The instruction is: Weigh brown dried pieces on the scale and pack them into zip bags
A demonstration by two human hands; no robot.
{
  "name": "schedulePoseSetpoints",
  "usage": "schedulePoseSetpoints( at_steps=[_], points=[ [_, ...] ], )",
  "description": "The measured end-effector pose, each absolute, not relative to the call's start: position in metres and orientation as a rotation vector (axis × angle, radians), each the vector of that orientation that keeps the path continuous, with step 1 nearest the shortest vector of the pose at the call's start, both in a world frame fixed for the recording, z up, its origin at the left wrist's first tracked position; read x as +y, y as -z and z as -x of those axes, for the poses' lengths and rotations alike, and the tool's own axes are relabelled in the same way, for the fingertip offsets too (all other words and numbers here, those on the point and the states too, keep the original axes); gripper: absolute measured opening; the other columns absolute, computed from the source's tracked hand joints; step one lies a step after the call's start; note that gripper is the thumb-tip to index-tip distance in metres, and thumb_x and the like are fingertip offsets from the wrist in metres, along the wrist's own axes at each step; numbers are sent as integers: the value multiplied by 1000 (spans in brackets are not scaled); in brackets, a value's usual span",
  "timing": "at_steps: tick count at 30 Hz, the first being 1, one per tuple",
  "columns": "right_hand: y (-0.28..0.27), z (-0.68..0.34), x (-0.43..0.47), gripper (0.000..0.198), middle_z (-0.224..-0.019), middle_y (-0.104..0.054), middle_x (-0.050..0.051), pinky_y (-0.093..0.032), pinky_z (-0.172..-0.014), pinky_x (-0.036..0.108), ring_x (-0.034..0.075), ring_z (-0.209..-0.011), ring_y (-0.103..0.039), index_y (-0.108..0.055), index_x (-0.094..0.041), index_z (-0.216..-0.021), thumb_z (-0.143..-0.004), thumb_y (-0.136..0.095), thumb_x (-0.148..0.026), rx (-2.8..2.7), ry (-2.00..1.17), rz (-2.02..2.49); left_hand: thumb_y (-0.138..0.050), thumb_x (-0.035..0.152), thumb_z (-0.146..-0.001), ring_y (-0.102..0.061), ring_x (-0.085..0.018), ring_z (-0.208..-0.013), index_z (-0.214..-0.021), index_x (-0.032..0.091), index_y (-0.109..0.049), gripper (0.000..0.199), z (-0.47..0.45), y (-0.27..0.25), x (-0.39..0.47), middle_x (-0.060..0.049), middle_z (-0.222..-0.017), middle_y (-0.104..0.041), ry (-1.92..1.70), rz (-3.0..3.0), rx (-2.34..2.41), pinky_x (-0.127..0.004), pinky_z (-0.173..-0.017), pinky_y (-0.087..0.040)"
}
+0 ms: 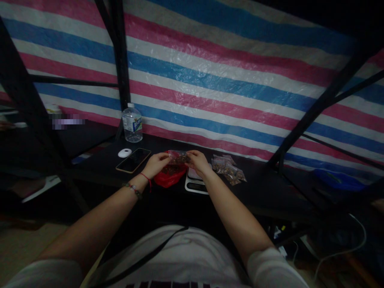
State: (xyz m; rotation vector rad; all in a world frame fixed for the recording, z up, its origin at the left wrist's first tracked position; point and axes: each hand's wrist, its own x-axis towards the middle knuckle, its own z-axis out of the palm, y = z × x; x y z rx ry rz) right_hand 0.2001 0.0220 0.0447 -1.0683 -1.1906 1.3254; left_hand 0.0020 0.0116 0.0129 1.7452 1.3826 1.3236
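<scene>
Between my two hands is a small clear plastic bag (pixel 179 156) with brown bits inside. My left hand (pixel 157 164) pinches its left end, and my right hand (pixel 197 162) grips the right end. Under the bag lies an open red plastic bag (pixel 171 179) holding more dark brown bits. A white kitchen scale (pixel 195 187) sits just right of the red bag, partly hidden by my right hand and forearm. Several filled clear bags (pixel 229 170) lie in a loose pile to the right of the scale.
On the black shelf (pixel 255 192), a phone (pixel 133 160) and a white oval object (pixel 125 153) lie to the left. A clear plastic bottle (pixel 132 125) stands behind them by a dark post (pixel 120 60). Striped sheeting (pixel 204 88) hangs behind. Something blue (pixel 339 180) lies at far right.
</scene>
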Motion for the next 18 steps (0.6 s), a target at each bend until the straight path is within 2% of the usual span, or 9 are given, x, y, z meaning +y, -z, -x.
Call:
schedulePoseSetpoints(
  at_steps=[6,13,18],
  points=[
    [-39,-200,32,19,-83,-67,4,-53,-74,28,12,-74,-63,-66,-15,-83,-65,-67,-19,-1238,-1231,1051,-67,50,-66,-62,-18,-69,-80,14,-66,39,-5,-7,14,-5,-75,-69,-1377,-1421,1242,-30,-67,-48],
    [-39,-204,45,21,-81,-70,4,-51,-72,28,15,-72,-64,-70,-16,-88,-74,-60,-27,-1564,-825,1230,-69,48,-63,-62,-17,-66,-77,15,-62,36,-6,-6,12,-3,-70,-67,-1300,-1270,1154,-29,-65,-49],
    [-54,-203,43,21,-90,-71,5,-48,-81,30,18,-84,-64,-71,-18,-91,-79,-55,-22,-1916,-483,1280,-66,37,-66,-66,-21,-72,-81,15,-66,26,-3,-5,15,-6,-76,-71,-1165,-1425,1354,-28,-65,-50]
  ],
)
